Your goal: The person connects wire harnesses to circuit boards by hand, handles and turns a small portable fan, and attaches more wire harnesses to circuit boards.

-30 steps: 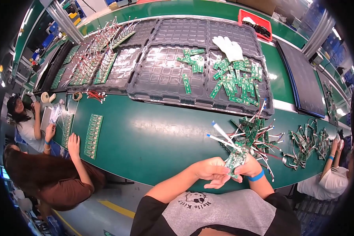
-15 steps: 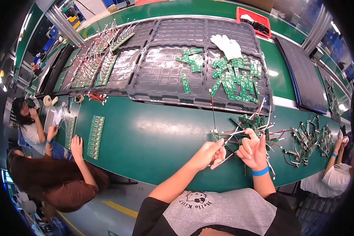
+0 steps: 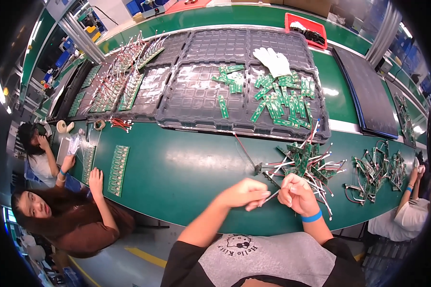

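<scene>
Left hand (image 3: pixel 250 193) pinched a white lead (image 3: pixel 272 195) just nearside-left of the wired-board pile (image 3: pixel 302 161), right hand (image 3: pixel 298 195) curled nearside (grip unclear), so light, strain-free handling seemed best.

Hands (image 3: pixel 246 193) (image 3: pixel 298 193) curled, just apart

Dark lettering (image 3: pixel 245 249) curved around a cartoon cat (image 3: pixel 238 240) on the person's grey shirt front (image 3: pixel 282 258).
</scene>
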Available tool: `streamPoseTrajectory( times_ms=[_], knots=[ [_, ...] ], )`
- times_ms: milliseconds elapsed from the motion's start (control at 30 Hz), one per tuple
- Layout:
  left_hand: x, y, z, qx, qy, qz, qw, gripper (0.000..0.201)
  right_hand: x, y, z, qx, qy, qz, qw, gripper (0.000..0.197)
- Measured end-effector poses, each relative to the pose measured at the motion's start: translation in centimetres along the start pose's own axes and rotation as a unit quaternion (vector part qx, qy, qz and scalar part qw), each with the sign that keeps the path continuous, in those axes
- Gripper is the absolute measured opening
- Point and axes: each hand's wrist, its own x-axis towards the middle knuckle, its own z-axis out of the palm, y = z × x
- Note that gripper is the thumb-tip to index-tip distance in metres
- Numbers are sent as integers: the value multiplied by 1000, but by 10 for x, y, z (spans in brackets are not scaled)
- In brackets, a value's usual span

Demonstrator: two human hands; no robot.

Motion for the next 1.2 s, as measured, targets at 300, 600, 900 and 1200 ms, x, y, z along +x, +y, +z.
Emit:
streamPoseTrajectory(
  times_ms=[300,600,900,1200],
  knots=[
    [14,68,-12,82,196,351,912,17,-6,-29,-6,-106,-23,20,994,18],
    [-10,99,-40,91,356,569,735,22,-50,9,33,-214,49,75,973,15],
    [-157,74,-9,146,544,451,692,28,-41,6,33,-237,46,57,969,14],
    [-215,120,6,206,666,564,442,35,-7,8,14,-160,-44,59,984,15]
  ],
)
